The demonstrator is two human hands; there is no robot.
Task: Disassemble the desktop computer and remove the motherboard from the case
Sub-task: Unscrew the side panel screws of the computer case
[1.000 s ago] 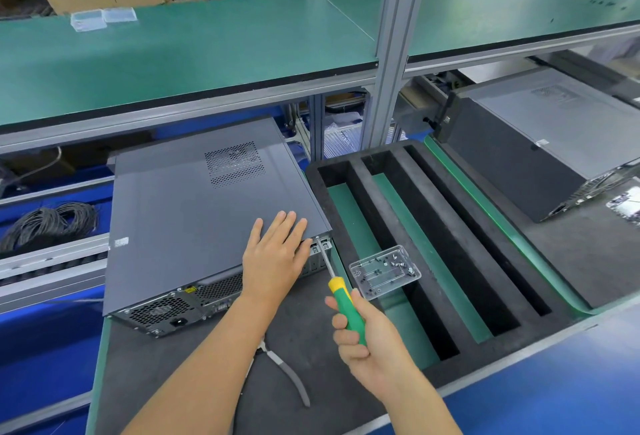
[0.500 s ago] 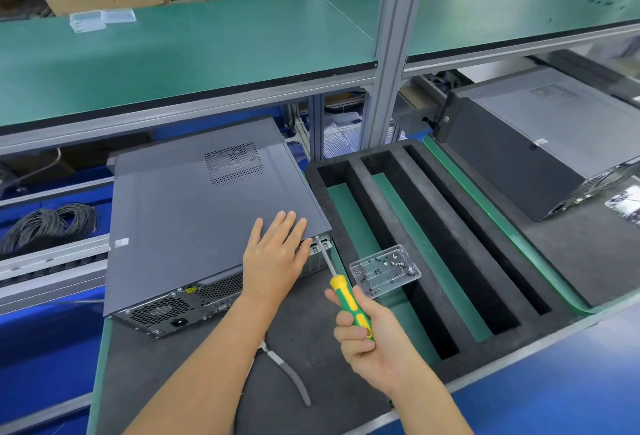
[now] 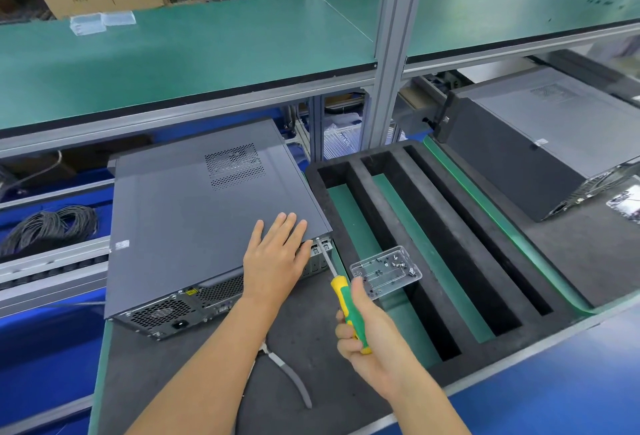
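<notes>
While left hand [image 3: 277, 258] pressed flat on closed computer case [image 3: 207, 213] on table [image 3: 346, 393], right hand [image 3: 374, 341] gripped screwdriver [image 3: 346, 303], tip apparently at rear cover screw. Cover on; motherboard unseen, removal far off.

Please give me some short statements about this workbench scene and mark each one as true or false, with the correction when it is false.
1. The left hand lies flat on the computer case. True.
2. The right hand holds a pair of pliers. False: it grips a green and yellow screwdriver; the pliers lie on the mat near the left forearm.
3. The screwdriver tip is at the rear corner of the case. True.
4. The side panel is already off the case. False: the panel still covers it.
5. The clear tray holds small screws. True.
6. The clear tray sits on top of the case. False: it rests on the black foam insert, right of the case.
</notes>
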